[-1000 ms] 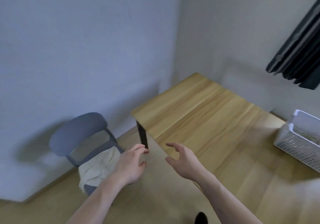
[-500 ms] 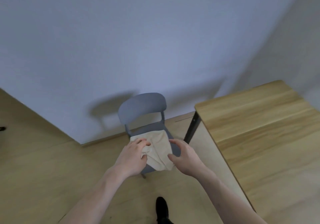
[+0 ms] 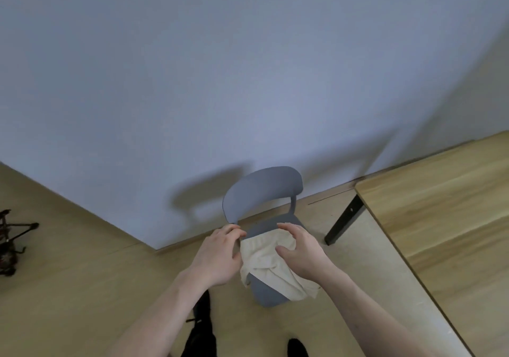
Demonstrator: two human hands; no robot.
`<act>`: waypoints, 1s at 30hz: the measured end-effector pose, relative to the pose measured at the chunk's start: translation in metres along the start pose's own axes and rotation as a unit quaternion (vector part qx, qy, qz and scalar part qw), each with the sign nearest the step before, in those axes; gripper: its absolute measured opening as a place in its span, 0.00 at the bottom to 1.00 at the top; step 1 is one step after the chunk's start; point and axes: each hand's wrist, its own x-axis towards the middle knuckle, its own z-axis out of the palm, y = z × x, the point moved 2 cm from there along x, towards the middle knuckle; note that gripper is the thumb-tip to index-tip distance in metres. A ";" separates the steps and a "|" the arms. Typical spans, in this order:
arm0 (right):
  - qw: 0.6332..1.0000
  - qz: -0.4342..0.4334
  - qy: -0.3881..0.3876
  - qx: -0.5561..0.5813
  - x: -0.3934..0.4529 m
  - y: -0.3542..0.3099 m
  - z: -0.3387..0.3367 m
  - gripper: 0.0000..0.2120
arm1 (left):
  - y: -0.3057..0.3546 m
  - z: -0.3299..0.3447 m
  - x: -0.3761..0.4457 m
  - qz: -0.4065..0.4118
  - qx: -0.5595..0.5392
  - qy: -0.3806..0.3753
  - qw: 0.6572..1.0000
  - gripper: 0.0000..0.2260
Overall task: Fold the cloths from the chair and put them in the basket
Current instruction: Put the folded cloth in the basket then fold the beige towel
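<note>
While the left hand (image 3: 217,257) curls at its back left edge and the right hand (image 3: 301,254) arches over it, grip unclear, the cream, soft, crumpled cloth (image 3: 264,260) drapes the grey plastic chair (image 3: 261,191) seat; light and limp, best pinched at corners.

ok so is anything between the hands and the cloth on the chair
Nothing visible. The left hand and right hand are both at the cream cloth on the grey chair, one on each side.
</note>
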 end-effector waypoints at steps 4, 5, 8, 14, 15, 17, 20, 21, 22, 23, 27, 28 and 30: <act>0.997 0.057 0.056 0.020 0.025 -0.010 0.026 0.26 | -0.045 -0.009 0.045 0.063 0.028 -0.035 0.997 0.22; 0.994 0.076 0.070 0.027 0.030 -0.013 0.036 0.26 | -0.059 -0.010 0.056 0.082 0.032 -0.046 0.995 0.23; 0.982 0.130 0.120 0.066 0.046 -0.025 0.073 0.26 | -0.098 -0.015 0.093 0.150 0.065 -0.096 0.982 0.22; 0.950 0.233 0.174 0.110 0.038 -0.054 0.133 0.25 | -0.160 -0.009 0.125 0.217 0.123 -0.188 0.950 0.21; 0.947 0.242 0.182 0.108 0.034 -0.056 0.138 0.25 | -0.164 -0.007 0.129 0.222 0.126 -0.201 0.946 0.22; 0.941 0.257 0.193 0.104 0.026 -0.054 0.147 0.25 | -0.167 0.003 0.134 0.233 0.135 -0.225 0.936 0.22; 0.933 0.275 0.205 0.106 0.019 -0.042 0.156 0.26 | -0.165 0.020 0.139 0.239 0.145 -0.244 0.929 0.22; 0.932 0.279 0.205 0.111 0.019 -0.038 0.158 0.26 | -0.164 0.026 0.140 0.237 0.148 -0.252 0.927 0.22; 0.931 0.280 0.203 0.118 0.019 -0.033 0.162 0.26 | -0.165 0.032 0.141 0.234 0.152 -0.258 0.925 0.22; 0.931 0.279 0.202 0.124 0.020 -0.028 0.166 0.26 | -0.165 0.038 0.141 0.233 0.158 -0.262 0.923 0.23; 0.933 0.268 0.195 0.138 0.026 -0.002 0.181 0.27 | -0.160 0.067 0.143 0.225 0.169 -0.270 0.921 0.22; 0.934 0.266 0.192 0.139 0.030 0.008 0.186 0.27 | -0.157 0.079 0.144 0.226 0.169 -0.268 0.921 0.22; 0.938 0.263 0.180 0.135 0.041 0.036 0.198 0.26 | -0.154 0.109 0.152 0.229 0.162 -0.265 0.923 0.22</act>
